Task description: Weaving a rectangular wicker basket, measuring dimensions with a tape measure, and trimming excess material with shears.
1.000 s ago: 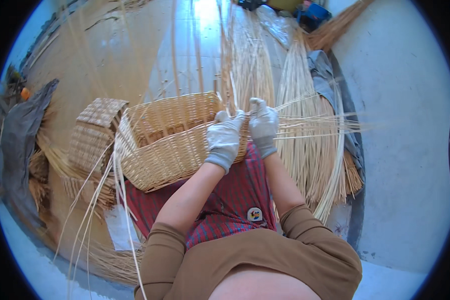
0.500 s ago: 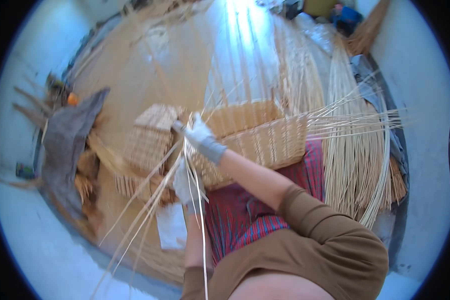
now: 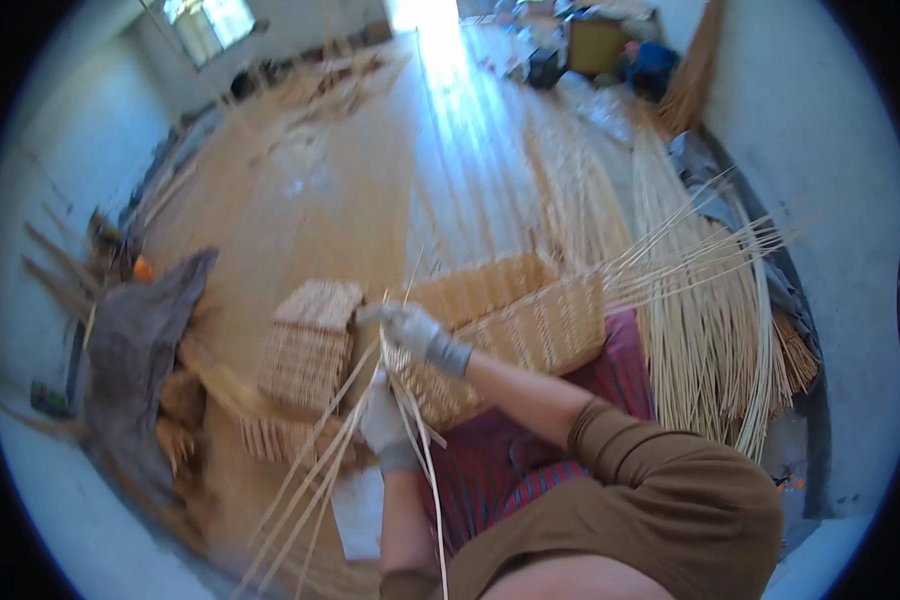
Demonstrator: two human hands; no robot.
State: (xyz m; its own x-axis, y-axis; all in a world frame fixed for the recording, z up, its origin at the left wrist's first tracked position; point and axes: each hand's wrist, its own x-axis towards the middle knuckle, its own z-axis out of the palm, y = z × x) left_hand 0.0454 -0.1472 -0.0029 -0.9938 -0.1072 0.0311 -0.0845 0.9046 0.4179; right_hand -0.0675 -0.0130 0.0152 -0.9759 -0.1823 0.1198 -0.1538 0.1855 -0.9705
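Note:
A tan woven basket [image 3: 510,340] lies across the red striped cloth [image 3: 620,355] on my lap, pale loose strands [image 3: 310,465] trailing from its left end. My left hand [image 3: 382,420], in a white-and-grey glove, is closed on strands just below that end. Above it my gloved right hand [image 3: 410,325] is at the basket's left corner, fingers bent round something too blurred to make out. Just left of the hands stands a second woven piece [image 3: 305,355] with a lighter top.
Long pale cane bundles [image 3: 700,360] lie along the right wall. Grey cloth [image 3: 140,340] covers material at the left. A white sheet [image 3: 355,515] lies below the hands. Bags and bins [image 3: 595,50], an upright brown bundle [image 3: 690,85] and a window [image 3: 208,18] are at the back.
From a second ago, my right hand has moved from the basket's right end to its left corner, and my left hand down onto the strands. The view has shifted, showing more of the room.

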